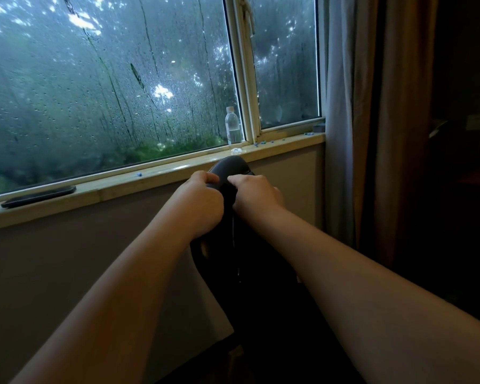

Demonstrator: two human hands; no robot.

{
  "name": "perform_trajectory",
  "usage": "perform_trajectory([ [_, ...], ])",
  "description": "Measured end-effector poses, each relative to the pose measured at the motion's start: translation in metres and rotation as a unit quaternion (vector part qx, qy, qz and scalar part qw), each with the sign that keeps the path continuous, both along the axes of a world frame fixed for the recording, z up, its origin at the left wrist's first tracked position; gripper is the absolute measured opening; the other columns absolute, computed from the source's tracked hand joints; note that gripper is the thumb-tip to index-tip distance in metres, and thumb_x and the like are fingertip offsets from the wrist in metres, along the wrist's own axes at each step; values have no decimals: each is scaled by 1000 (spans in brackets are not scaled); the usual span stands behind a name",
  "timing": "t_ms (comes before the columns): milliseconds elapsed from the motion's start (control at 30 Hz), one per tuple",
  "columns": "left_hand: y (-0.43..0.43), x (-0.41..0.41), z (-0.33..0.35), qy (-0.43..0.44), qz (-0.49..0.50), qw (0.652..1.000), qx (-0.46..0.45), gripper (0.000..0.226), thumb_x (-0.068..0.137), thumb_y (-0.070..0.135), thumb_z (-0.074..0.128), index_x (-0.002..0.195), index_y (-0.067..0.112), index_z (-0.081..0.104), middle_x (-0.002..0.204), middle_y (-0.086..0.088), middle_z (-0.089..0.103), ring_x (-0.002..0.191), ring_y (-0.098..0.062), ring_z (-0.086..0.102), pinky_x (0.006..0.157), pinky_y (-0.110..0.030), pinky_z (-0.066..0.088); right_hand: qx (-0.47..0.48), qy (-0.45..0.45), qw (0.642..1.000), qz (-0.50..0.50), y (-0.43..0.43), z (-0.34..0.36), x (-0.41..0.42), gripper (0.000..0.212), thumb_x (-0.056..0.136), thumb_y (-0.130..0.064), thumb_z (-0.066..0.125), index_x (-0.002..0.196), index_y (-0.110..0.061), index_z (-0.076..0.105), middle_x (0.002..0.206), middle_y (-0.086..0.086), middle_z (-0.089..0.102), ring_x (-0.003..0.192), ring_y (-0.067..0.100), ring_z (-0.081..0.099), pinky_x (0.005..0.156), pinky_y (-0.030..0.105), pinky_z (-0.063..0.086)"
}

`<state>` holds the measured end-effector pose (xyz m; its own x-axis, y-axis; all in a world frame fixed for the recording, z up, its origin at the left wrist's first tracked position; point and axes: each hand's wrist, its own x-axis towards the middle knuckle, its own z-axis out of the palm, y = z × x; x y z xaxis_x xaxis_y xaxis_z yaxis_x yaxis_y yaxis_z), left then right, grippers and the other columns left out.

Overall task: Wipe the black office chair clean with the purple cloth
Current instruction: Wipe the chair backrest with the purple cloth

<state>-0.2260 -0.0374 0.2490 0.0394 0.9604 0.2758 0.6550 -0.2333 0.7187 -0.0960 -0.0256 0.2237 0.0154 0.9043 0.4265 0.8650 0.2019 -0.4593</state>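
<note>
1. Below the window sill (150, 177), the black office chair (230, 165) stands against the wall, its rounded top just under the ledge.
2. The left hand (203, 196) curls its fingers over the chair's top edge, gripping it.
3. The right hand (257, 194) is closed round a dark wad (231, 190) held against the chair, just beside the left hand. The light is too dim to tell whether this is the purple cloth.
4. On the sill stand a water bottle (232, 126) and, far left, a black phone (39, 195).

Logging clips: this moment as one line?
left hand grips top of black office chair | right hand grips beside | purple cloth not discernible
</note>
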Motion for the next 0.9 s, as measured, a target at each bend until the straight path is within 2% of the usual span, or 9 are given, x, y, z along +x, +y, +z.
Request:
perform_trajectory([
  [100, 1, -2, -2, -4, -3, 1000, -1, 42, 93, 9, 44, 131, 26, 50, 109, -21, 61, 58, -17, 47, 43, -26, 35, -27, 6, 999, -18, 19, 6, 2, 41, 90, -8, 52, 128, -20, 61, 129, 8, 62, 120, 31, 55, 95, 43, 46],
  [233, 4, -2, 0, -6, -5, 1000, -4, 40, 94, 8, 44, 131, 23, 49, 97, -14, 56, 56, -18, 48, 42, -25, 33, -42, 16, 999, -13, 40, 10, 5, 48, 92, -10, 51, 136, -28, 58, 139, 5, 57, 129, 31, 52, 100, 45, 47],
  [333, 5, -3, 2, -7, -2, 1000, -13, 42, 94, 6, 44, 132, 24, 50, 87, -10, 57, 55, -17, 48, 36, -21, 33, -43, 30, 999, 3, 40, 4, 6, 58, 92, -9, 51, 145, -31, 49, 145, 6, 54, 131, 31, 51, 105, 46, 46],
  [433, 5, -4, 2, -24, -6, 1000, -19, 44, 94, 3, 44, 134, 21, 50, 80, -10, 58, 55, -17, 50, 36, -22, 36, -5, 74, 996, 45, 21, -11, 6, 59, 90, -7, 55, 143, -32, 50, 133, 9, 64, 121, 28, 60, 102, 48, 49],
  [533, 3, -5, 3, -25, -11, 999, -22, 46, 93, 2, 45, 135, 20, 50, 94, -14, 63, 66, -20, 57, 49, -28, 41, 41, 87, 992, 87, -16, -27, 3, 55, 91, -15, 59, 139, -39, 47, 118, 2, 71, 107, 21, 66, 96, 49, 53],
  [600, 1, -4, 4, -20, -9, 1000, -19, 46, 92, 4, 46, 135, 21, 51, 100, -14, 63, 71, -21, 60, 51, -28, 43, 63, 78, 989, 106, -46, -37, 2, 50, 94, -21, 59, 136, -42, 43, 110, -1, 69, 99, 18, 66, 91, 47, 55],
  [733, -8, -3, 5, -1, -4, 1000, -6, 45, 93, 8, 47, 135, 23, 52, 91, -3, 57, 73, -16, 59, 45, -21, 41, 83, 69, 988, 107, -112, -51, -2, 46, 96, -25, 52, 136, -46, 40, 112, 0, 62, 100, 21, 60, 89, 44, 55],
  [833, -18, -2, 6, 7, -7, 1000, -8, 45, 93, 9, 48, 136, 23, 51, 94, -5, 59, 72, -16, 57, 48, -24, 39, 104, 71, 986, 111, -152, -54, -10, 46, 96, -19, 53, 138, -38, 45, 113, 3, 64, 100, 22, 60, 90, 44, 53],
  [900, -27, 0, 5, 14, -10, 1000, -4, 45, 92, 7, 48, 134, 23, 52, 92, -7, 59, 66, -16, 55, 44, -22, 38, 115, 69, 986, 98, -173, -57, -13, 47, 96, -15, 54, 138, -36, 47, 113, 3, 66, 98, 22, 60, 89, 43, 52],
])
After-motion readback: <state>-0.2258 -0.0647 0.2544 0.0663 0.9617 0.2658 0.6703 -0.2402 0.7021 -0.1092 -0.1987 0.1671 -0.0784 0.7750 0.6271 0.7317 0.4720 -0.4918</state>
